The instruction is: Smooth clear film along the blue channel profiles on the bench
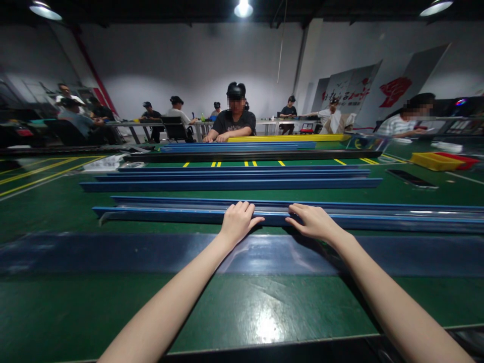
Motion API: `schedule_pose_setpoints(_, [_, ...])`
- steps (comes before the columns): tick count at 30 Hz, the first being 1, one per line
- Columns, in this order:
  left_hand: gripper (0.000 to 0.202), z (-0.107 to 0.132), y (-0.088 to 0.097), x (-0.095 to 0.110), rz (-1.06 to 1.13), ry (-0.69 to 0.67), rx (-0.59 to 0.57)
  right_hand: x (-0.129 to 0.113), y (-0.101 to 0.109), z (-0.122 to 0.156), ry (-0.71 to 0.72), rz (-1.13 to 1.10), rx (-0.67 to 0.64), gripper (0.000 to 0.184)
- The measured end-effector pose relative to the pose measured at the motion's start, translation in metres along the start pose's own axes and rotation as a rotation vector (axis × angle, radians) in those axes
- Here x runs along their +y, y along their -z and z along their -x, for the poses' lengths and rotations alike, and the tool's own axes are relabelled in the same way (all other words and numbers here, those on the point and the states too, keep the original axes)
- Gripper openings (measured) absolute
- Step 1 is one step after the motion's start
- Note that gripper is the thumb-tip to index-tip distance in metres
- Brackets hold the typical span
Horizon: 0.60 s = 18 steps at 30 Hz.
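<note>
My left hand (237,222) and my right hand (313,221) both rest on the near side of a long blue rail (162,214) lying across the green table (94,302). The fingers of both hands curl over the rail's top edge, thumbs on its front face, gripping it. The hands sit about a hand's width apart near the rail's middle. A flat dark blue strip (113,252) lies on the table just in front of the rail, under my wrists.
More long blue rails (227,184) lie parallel farther back, then a black one (249,156) and a yellow one (291,137). A person in a black shirt (232,121) sits opposite. Yellow and red trays (438,160) stand at the right. Other people sit at tables behind.
</note>
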State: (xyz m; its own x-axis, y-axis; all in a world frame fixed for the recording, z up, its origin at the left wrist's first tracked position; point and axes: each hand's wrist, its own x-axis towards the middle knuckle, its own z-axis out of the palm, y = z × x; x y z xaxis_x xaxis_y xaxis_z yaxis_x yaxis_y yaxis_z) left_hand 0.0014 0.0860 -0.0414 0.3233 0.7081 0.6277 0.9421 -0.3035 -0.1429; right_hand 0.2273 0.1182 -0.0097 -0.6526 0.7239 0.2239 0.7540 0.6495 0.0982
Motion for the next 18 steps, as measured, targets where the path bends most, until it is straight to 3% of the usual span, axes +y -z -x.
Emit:
schedule_pose_setpoints(11, [0.037, -0.0002, 0.0012, 0.0007, -0.005, 0.002, -0.007, -0.0054, -0.0075, -0.0036, 0.053, 0.023, 0.059, 0.027])
schedule_pose_setpoints(18, [0.035, 0.0000, 0.0023, 0.0005, -0.003, 0.001, -0.012, -0.0014, -0.0025, -0.0060, 0.067, 0.004, 0.026, 0.027])
